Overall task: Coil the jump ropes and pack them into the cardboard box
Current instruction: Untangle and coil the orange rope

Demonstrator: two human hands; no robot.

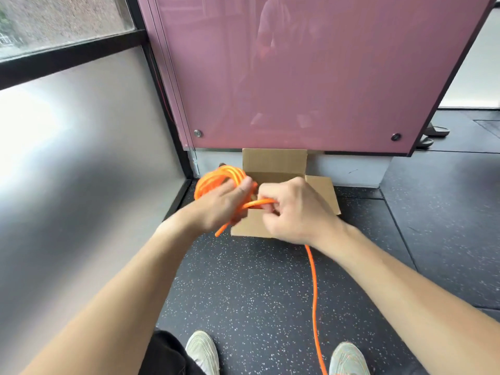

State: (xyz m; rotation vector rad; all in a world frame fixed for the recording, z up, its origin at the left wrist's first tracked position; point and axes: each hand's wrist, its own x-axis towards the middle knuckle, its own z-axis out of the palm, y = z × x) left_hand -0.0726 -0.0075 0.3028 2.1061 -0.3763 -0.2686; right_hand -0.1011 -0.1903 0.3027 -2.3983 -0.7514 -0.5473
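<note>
An orange jump rope (216,177) is partly wound into a coil of several loops. My left hand (223,203) grips that coil above the left side of the open cardboard box (274,161). My right hand (293,211) pinches a strand of the same rope just right of the coil, over the box. The loose tail of the rope (314,301) runs from under my right wrist down across the floor and leaves the view at the bottom edge between my shoes. My hands hide the box's inside.
The box stands on dark speckled flooring against a mauve glass panel (311,77). A frosted grey wall and a window are on the left. My two pale shoes (203,350) are at the bottom edge. A pair of dark slippers (434,133) lies at the right.
</note>
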